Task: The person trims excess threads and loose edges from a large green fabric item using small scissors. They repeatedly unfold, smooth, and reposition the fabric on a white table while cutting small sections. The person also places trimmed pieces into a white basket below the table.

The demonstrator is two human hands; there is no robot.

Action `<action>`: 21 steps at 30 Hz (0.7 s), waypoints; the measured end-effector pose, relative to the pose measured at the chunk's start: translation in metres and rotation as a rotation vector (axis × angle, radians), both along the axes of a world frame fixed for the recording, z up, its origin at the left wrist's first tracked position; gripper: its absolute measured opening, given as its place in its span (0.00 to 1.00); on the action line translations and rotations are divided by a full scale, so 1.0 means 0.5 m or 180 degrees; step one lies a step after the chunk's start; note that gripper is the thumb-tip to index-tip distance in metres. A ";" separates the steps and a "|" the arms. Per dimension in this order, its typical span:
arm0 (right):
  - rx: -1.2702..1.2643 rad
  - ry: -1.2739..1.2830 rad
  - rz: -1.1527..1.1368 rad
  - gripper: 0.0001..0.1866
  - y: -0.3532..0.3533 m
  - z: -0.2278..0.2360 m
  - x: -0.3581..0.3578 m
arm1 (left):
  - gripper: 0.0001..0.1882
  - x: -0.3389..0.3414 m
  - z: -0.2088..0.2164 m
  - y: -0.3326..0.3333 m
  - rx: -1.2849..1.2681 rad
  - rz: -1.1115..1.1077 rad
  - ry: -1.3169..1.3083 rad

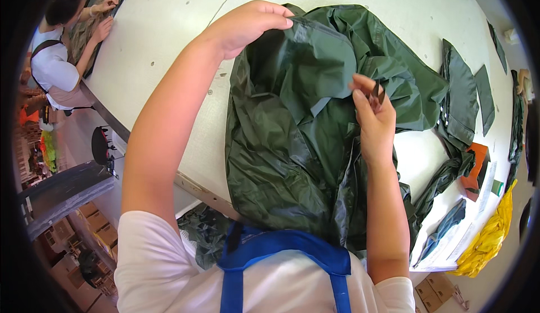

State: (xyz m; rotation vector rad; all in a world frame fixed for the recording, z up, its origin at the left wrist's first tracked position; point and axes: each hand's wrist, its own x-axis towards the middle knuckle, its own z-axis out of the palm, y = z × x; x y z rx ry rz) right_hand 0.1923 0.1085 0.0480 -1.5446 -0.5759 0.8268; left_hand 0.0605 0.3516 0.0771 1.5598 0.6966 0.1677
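Note:
A dark green shiny garment [292, 138] lies crumpled on a white worktable [169, 26] in front of me. My left hand [247, 26] pinches its upper edge at the far left of the fabric, fingers closed on a fold. My right hand [374, 113] grips a small dark tool, perhaps thread snips [378, 92], at a fold near the garment's middle right. The lower part of the garment hangs over the table's near edge against my blue apron [281, 251].
More dark green fabric pieces [461, 104] lie at the right of the table, with an orange piece [475, 166] and yellow fabric [489, 240] near the right edge. Another person [59, 59] works on camouflage cloth at the far left. Cardboard boxes [95, 223] stand on the floor.

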 end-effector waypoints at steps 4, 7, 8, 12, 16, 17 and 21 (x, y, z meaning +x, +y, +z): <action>0.0251 0.0006 0.0055 0.17 0.059 0.034 -0.020 | 0.13 -0.042 0.067 -0.038 -0.0134 0.0084 -0.0333; 0.0195 -0.0040 0.0172 0.17 0.062 0.055 -0.033 | 0.13 -0.062 0.102 -0.053 -0.0151 -0.0066 -0.0427; 0.0316 -0.0178 0.0123 0.17 0.059 0.062 -0.040 | 0.13 -0.068 0.114 -0.058 -0.0181 -0.0139 -0.0441; 0.0887 -0.1034 -0.0071 0.20 0.050 0.105 -0.070 | 0.11 -0.084 0.146 -0.104 -0.0196 -0.0401 -0.0446; 0.1227 -0.2244 0.0205 0.17 0.051 0.152 -0.080 | 0.07 -0.094 0.158 -0.163 -0.0265 -0.0472 -0.0496; 0.1218 -0.2468 0.0253 0.16 0.044 0.151 -0.075 | 0.07 -0.097 0.162 -0.174 -0.0370 -0.0539 -0.0506; 0.1273 -0.2892 0.0093 0.13 0.018 0.169 -0.077 | 0.07 -0.111 0.180 -0.206 -0.0768 -0.0667 -0.0685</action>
